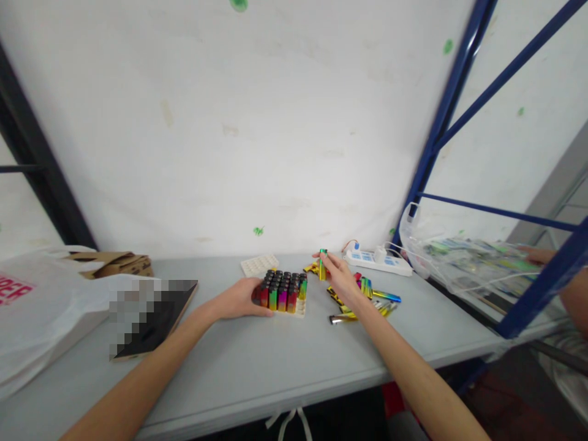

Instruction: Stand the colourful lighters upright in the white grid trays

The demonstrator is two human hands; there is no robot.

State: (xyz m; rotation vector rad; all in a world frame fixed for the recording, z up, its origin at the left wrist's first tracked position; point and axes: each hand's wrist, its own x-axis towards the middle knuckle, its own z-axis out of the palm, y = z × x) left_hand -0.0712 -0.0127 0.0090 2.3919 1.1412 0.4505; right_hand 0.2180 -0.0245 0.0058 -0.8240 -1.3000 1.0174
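Upright lighters (283,292) with black tops and shiny coloured sides stand packed in a pale tray (301,308); a few slots at its right end hold none. My left hand (243,297) grips the tray's left end, thumb along the front and fingers behind, partly hidden. To the right of the tray, my right hand (339,274) pinches a single green-and-yellow lighter (322,266) held upright above the table. Around and under that hand lies a loose pile of shiny multicoloured lighters (366,286), some of it covered by my forearm.
Behind the filled tray lies another pale slotted tray (260,264). A power strip (379,261) with cables is at the back right, near a blue rack post (420,165). On the left are a tablet-like dark device (154,321), a plastic bag (55,312) and cardboard (122,264). Another person's arm (574,285) shows far right.
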